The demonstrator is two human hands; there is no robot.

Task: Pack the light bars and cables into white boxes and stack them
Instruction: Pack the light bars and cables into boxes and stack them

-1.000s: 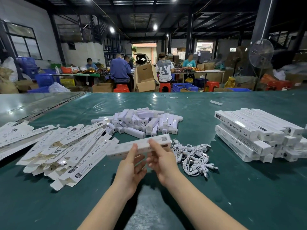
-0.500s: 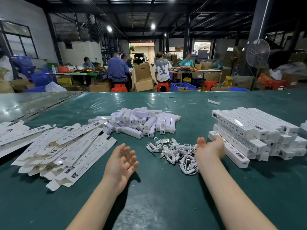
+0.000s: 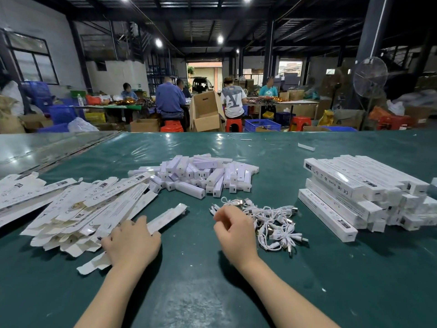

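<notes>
Only two bare arms show of the person: the left forearm (image 3: 111, 297) and the right forearm (image 3: 283, 294), both slim, smooth and uncovered down to the bottom edge of the view. The left grip (image 3: 132, 242) and the right grip (image 3: 236, 230) are bare hands with slender fingers and narrow wrists.

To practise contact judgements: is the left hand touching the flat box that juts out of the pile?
Touching. Head view: the left hand lies across the flat box, which emerges from under it on both sides, no gap.
</notes>
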